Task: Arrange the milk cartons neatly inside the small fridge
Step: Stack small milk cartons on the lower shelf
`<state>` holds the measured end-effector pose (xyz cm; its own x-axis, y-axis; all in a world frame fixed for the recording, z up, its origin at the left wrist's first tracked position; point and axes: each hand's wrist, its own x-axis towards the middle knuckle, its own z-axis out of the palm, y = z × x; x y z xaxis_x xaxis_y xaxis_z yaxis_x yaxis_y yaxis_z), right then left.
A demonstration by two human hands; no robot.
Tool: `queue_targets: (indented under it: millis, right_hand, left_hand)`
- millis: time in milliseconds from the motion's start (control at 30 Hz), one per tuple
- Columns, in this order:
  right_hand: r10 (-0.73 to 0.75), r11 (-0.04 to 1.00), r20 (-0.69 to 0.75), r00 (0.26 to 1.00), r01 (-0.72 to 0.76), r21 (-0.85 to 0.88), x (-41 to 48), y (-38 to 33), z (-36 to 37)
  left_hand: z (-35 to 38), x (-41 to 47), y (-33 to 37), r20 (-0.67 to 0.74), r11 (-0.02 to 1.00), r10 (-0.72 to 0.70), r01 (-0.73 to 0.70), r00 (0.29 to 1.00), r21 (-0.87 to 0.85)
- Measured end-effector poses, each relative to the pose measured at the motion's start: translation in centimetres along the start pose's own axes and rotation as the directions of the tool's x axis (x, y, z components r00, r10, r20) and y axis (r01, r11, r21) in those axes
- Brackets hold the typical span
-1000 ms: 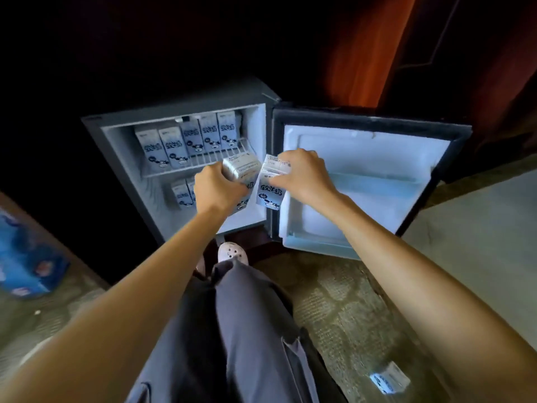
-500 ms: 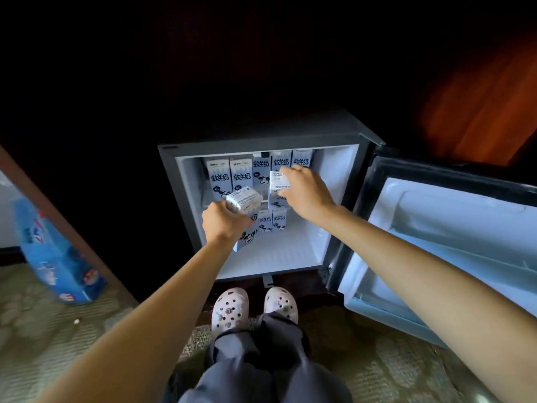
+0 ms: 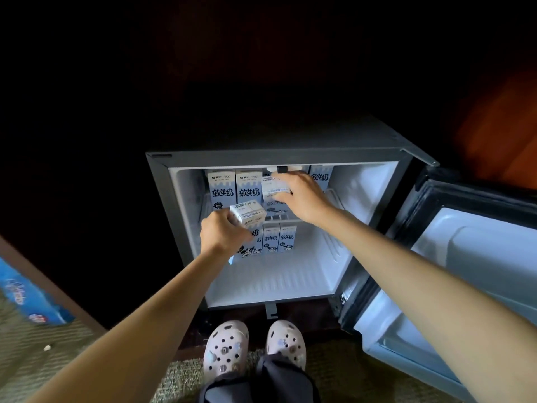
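Observation:
The small fridge (image 3: 374,196) stands open in front of me. A row of blue-and-white milk cartons (image 3: 221,189) stands on its upper wire shelf. Two more cartons (image 3: 279,238) stand at the back of the fridge floor. My left hand (image 3: 223,232) grips a carton (image 3: 248,214) in front of the shelf edge, at the fridge's left side. My right hand (image 3: 302,196) holds another carton (image 3: 275,188) up at the upper shelf, in front of the row there.
The fridge door (image 3: 470,274) hangs open to the right, its inner shelves bare. A blue package (image 3: 27,298) lies on the carpet at the left beside a wooden edge. My two pale clogs (image 3: 226,349) stand just before the fridge. The surroundings are dark.
Both hands have gone from the doorway into the fridge with their cartons. The right one has risen to the upper shelf. My view has swung to face the fridge squarely.

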<state>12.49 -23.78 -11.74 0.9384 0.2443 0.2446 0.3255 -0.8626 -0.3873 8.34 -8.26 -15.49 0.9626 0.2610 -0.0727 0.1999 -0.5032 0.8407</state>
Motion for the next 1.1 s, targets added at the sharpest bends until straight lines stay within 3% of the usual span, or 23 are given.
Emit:
queue_targets:
  millis: [167, 400, 667, 933, 1100]
  right_hand:
    - [0.231, 0.926, 0.02, 0.973, -0.227, 0.302, 1.0, 1.4, 1.2]
    - [0.372, 0.849, 0.162, 0.914, -0.406, 0.338, 1.3, 2.8, 3.7]
    - [0.297, 0.74, 0.295, 0.908, -0.414, 0.53, 1.7, 4.1, 4.7]
    - [0.309, 0.857, 0.189, 0.932, -0.359, 0.369, 1.6, 4.2, 5.8]
    - [0.358, 0.821, 0.122, 0.926, -0.374, 0.431, 2.1, 4.6, 7.5]
  left_hand:
    - [0.8, 0.3, -0.9, -0.023, 0.998, -0.027, 0.026, 0.999, -0.054]
    - [1.6, 1.2, -1.2, 0.034, 1.0, -0.003, 0.004, 0.999, -0.021]
    - [1.7, 2.1, -1.8, 0.143, 0.992, 0.027, -0.044, 0.989, 0.115]
    - [2.3, 1.8, -1.6, 0.177, 0.992, 0.074, -0.09, 0.981, 0.083]
    - [2.6, 1.7, -1.1, 0.164, 0.989, 0.108, -0.123, 0.981, 0.083]
